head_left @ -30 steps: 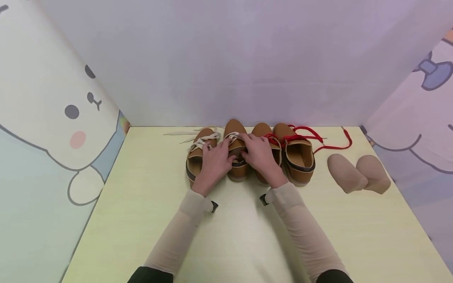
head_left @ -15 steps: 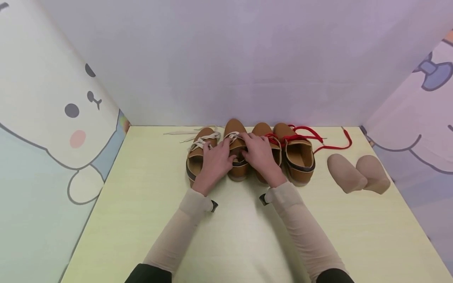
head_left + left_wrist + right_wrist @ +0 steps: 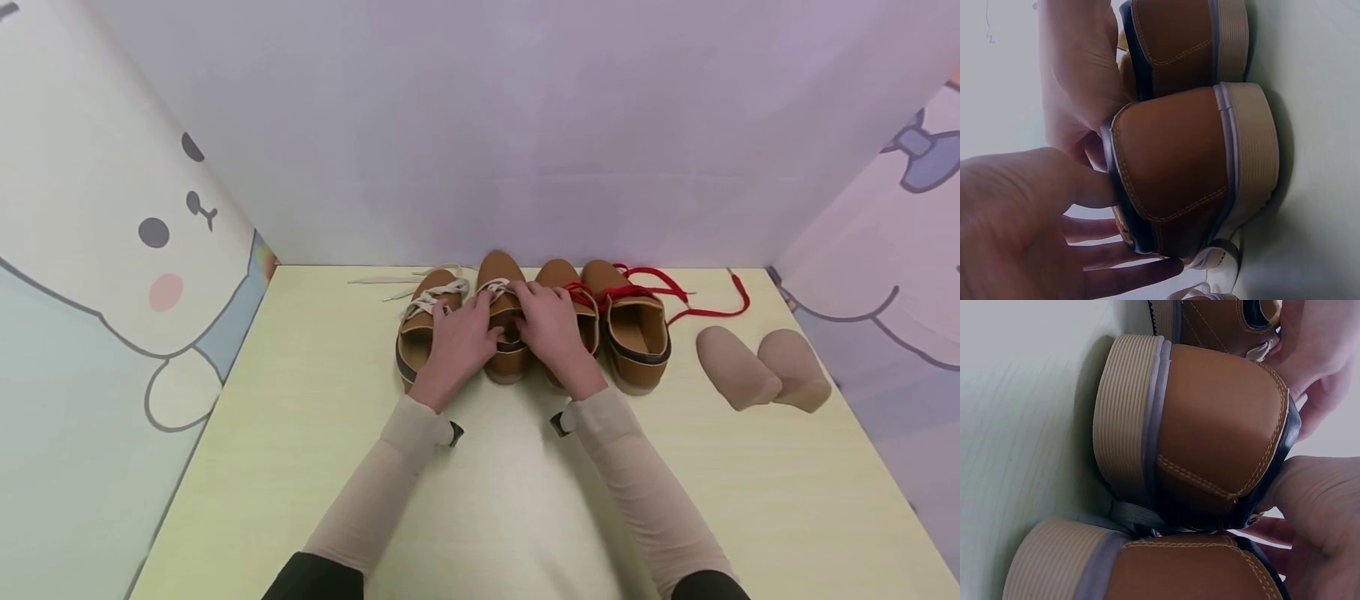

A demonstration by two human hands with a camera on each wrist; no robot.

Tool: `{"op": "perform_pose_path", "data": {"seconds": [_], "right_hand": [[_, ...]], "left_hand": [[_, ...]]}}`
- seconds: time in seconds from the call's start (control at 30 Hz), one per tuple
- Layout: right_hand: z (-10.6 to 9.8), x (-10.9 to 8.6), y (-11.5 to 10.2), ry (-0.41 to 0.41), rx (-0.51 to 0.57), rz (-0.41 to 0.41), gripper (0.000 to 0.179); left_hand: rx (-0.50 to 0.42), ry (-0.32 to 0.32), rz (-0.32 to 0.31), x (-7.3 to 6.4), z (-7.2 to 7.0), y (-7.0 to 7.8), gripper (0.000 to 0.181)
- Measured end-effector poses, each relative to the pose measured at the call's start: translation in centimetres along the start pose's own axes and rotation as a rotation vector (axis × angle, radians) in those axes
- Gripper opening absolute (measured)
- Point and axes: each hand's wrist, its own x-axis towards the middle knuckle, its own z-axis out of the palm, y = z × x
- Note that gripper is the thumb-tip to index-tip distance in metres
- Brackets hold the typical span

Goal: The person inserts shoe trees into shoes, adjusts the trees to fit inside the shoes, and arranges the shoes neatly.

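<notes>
Four tan shoes stand in a row, toes toward the back wall. Both my hands are at the second one, a shoe with white laces. My left hand holds its left side, the thumb at the collar and the fingers along the outside. From the right, my right hand grips it likewise, thumb at the collar. Its stitched heel faces the left wrist camera, upright on its ribbed sole. Another white-laced shoe is beside my left hand. A red-laced shoe is partly hidden by my right hand.
The outermost red-laced shoe stands at the row's right end. Its red lace trails rightward, and a white lace lies loose at left. Two beige wedge-like pads lie overlapping on the pale table. A plain wall closes the back.
</notes>
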Motion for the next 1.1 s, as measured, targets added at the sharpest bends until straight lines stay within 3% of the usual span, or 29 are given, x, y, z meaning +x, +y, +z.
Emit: {"op": "perform_pose_path", "data": {"seconds": [0.23,0.53,0.73,1.1], "right_hand": [[-0.4,0.0,-0.2,-0.031,-0.011,-0.014,0.055],[-0.3,0.4,0.3,-0.1,-0.01,-0.027,0.068],[-0.4,0.6,0.5,-0.163,0.004,-0.019,0.071],[-0.2,1.0,0.3,-0.173,-0.007,-0.013,0.064]], "left_hand": [[0.021,0.005,0.004,1.0,-0.2,0.2,0.048],[0.065,-0.058,-0.011,2.3,0.1,-0.1,0.064],[0.076,-0.076,-0.009,2.5,0.1,-0.1,0.059],[0.125,-0.051,-0.031,2.6,0.5,0.0,0.047]]}}
